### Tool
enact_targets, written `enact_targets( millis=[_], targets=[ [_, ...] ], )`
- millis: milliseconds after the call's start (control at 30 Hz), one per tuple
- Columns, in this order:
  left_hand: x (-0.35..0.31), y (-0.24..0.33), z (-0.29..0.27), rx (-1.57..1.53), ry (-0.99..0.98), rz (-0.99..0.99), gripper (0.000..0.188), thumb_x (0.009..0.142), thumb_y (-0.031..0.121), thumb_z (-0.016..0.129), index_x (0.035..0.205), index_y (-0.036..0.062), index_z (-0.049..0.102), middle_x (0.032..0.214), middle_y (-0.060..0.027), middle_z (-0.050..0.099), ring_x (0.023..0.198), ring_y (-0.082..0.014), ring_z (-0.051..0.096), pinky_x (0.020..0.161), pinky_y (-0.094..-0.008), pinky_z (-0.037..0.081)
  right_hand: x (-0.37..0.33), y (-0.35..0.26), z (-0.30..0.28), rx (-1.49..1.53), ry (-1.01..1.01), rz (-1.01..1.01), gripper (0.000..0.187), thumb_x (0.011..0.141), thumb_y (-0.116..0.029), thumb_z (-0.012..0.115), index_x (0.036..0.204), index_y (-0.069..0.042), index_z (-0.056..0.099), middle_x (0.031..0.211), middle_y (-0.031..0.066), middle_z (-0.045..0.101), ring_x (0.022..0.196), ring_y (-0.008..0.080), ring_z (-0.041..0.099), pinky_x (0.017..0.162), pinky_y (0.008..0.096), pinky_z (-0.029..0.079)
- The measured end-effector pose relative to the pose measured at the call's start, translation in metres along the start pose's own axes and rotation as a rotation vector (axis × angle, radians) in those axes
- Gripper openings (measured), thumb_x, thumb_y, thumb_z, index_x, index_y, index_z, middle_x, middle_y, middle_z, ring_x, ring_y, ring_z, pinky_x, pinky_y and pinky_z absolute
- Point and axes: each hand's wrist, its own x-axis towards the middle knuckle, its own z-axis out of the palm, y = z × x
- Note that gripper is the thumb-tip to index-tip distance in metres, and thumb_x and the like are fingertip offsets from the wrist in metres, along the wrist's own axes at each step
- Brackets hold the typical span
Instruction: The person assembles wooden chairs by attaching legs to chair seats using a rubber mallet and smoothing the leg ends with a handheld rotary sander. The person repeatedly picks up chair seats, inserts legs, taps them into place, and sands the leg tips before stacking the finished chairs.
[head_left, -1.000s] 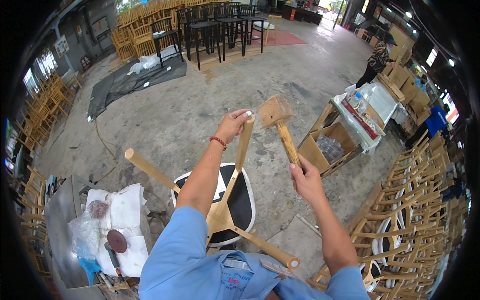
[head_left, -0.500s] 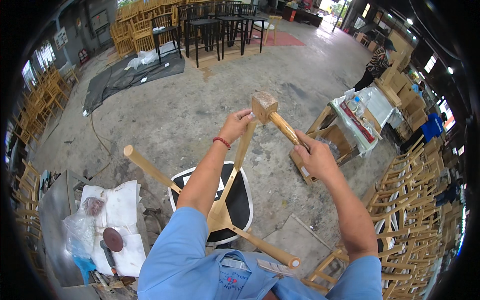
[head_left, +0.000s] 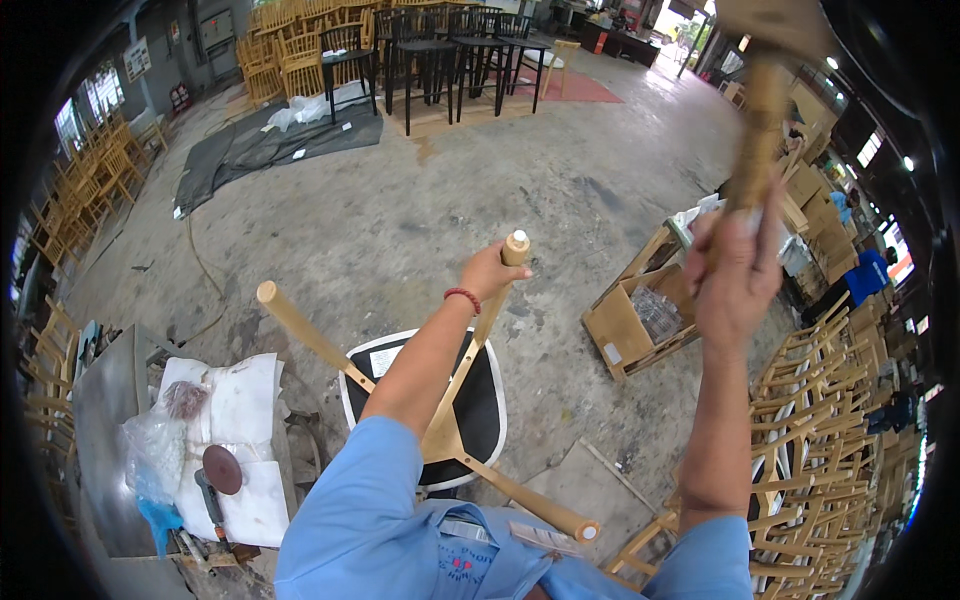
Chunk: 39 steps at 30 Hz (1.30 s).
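Chair legs [head_left: 303, 329] in pale honey-coloured wood, one tipped with a white cap [head_left: 519, 236]; the seat [head_left: 484, 420] is black, edged in white. The mallet [head_left: 757, 130] is a blurred yellowish brown. The bracelet [head_left: 463, 294] is dark red, the shirt [head_left: 355, 500] light blue — with darker blue lettering and a touch of red. Grey floor [head_left: 400, 210], mottled darker; black stools [head_left: 419, 62]; a maroon disc [head_left: 222, 469] — and a white sheet [head_left: 230, 400], faintly stained.

The floor [head_left: 420, 190] is softly lit and bleached by glare near the doorway [head_left: 672, 28]; the raised mallet [head_left: 762, 110] is blurred, and outer edges are bowed and darkened.
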Motion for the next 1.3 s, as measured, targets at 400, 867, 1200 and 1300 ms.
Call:
enact_targets(
  millis=[400, 867, 1200, 1300],
  targets=[
    [-0.004, 0.011, 0.01, 0.104, 0.107, -0.046, 0.04, 0.073, 0.02, 0.073, 0.11, 0.0083, 0.063, 0.101, -0.0182, 0.069, 0.095, -0.0368, 0.065, 0.083, -0.0432, 0.052, -0.018, 0.022, -0.042, -0.383, -0.174, 0.294, 0.051, 0.097, -0.021, 0.058, 0.145, -0.01, 0.045, 0.071, -0.003, 0.052, 0.062, 0.0055, 0.047, 0.056, 0.0229, 0.042],
    [-0.077, -0.058, 0.013, -1.314, 0.377, -0.453, 0.028, 0.091, 0.032, 0.061, 0.094, 0.0038, 0.061, 0.075, -0.0039, 0.056, 0.061, -0.0122, 0.05, 0.046, -0.0215, 0.042, -0.145, 0.075, -0.074, -0.154, -0.221, 0.691, 0.029, 0.09, -0.022, 0.067, 0.109, -0.002, 0.061, 0.068, -0.0002, 0.056, 0.056, 0.0088, 0.051, 0.051, 0.0274, 0.042],
    [-0.251, 0.079, 0.103, -0.944, -0.199, -0.441, 0.023, 0.1, 0.021, 0.05, 0.108, 0.0007, 0.055, 0.08, -0.0045, 0.057, 0.055, -0.0069, 0.044, 0.044, -0.0202, 0.03, -0.219, 0.094, -0.079, 0.053, -0.274, 0.659, 0.019, 0.084, -0.015, 0.072, 0.091, -0.004, 0.058, 0.063, -0.0011, 0.054, 0.048, 0.0063, 0.046, 0.042, 0.0235, 0.036],
    [-0.258, 0.103, 0.079, -0.748, -0.277, -0.224, 0.031, 0.101, 0.03, 0.052, 0.114, 0.0026, 0.053, 0.08, -0.0031, 0.057, 0.05, -0.0058, 0.04, 0.045, -0.0202, 0.031, -0.204, 0.071, -0.055, 0.142, -0.349, 0.636, 0.018, 0.085, -0.014, 0.071, 0.09, -0.004, 0.058, 0.064, 0.0, 0.056, 0.049, 0.0059, 0.047, 0.042, 0.0234, 0.036]
  ],
)
